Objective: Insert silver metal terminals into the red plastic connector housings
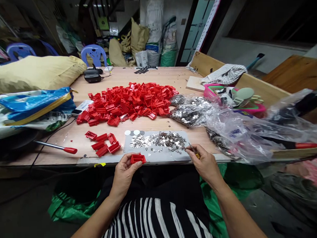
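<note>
My left hand point(124, 171) is closed on a small red plastic part point(138, 158) held at the table's near edge. My right hand point(205, 162) pinches a thin tool with a yellowish handle point(193, 150), its tip pointing at a heap of small silver metal pieces point(159, 139) on a grey sheet point(154, 155). Several red parts point(103, 143) lie loose just left of the sheet. A big pile of the same red parts point(129, 102) covers the middle of the wooden table point(70, 136).
A clear plastic bag of silver pieces point(192, 111) spreads to the right, with more plastic film point(265, 132) beyond. A red-handled screwdriver point(57, 147) lies left. Blue and yellow sacks point(30, 102), a pink basket point(225, 92), a black device point(92, 75) and chairs stand further off.
</note>
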The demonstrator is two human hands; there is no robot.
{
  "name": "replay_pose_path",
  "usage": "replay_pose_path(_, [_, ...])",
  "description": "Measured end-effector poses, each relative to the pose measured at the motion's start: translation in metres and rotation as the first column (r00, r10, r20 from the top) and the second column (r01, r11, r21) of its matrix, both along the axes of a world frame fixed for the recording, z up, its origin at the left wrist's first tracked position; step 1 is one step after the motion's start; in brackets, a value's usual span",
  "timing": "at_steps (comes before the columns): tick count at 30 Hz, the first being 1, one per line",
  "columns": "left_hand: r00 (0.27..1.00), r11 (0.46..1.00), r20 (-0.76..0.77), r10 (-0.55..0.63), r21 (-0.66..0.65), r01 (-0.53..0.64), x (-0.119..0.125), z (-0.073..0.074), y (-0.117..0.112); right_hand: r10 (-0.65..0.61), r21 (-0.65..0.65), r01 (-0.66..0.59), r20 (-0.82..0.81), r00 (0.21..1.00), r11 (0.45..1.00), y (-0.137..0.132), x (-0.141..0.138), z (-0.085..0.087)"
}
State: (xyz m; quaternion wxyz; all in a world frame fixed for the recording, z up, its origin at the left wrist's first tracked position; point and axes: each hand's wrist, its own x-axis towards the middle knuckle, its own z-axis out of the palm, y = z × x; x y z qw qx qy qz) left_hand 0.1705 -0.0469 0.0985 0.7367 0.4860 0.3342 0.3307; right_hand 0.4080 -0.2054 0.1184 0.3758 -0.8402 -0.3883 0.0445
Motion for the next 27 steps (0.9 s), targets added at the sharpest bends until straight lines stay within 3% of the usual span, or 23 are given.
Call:
replay_pose_path(5, [0.999, 0.987, -0.045, -0.017, 0.158, 0.024, 0.001, 0.008, -0.003, 0.256, 0.122, -0.239, -0.149, 0.955, 0.963, 0.026, -0.039, 0.011])
replay_pose_path(11, [0.994, 0.944, -0.105, 0.018, 0.329, 0.017, -0.001, 0.008, -0.006, 0.452, 0.143, -0.44, -0.069, 0.889, 0.887, 0.054, -0.076, 0.018])
replay_pose_path(19, [0.982, 0.842, -0.172, 0.074, 0.539, 0.031, -0.004, 0.01, -0.008, 0.552, 0.103, -0.557, 0.077, 0.83, 0.824, 0.067, -0.088, 0.015])
replay_pose_path(27, [0.978, 0.736, -0.179, 0.108, 0.676, 0.043, -0.005, 0.009, -0.011, 0.563, 0.115, -0.569, 0.079, 0.823, 0.815, 0.068, -0.093, 0.012])
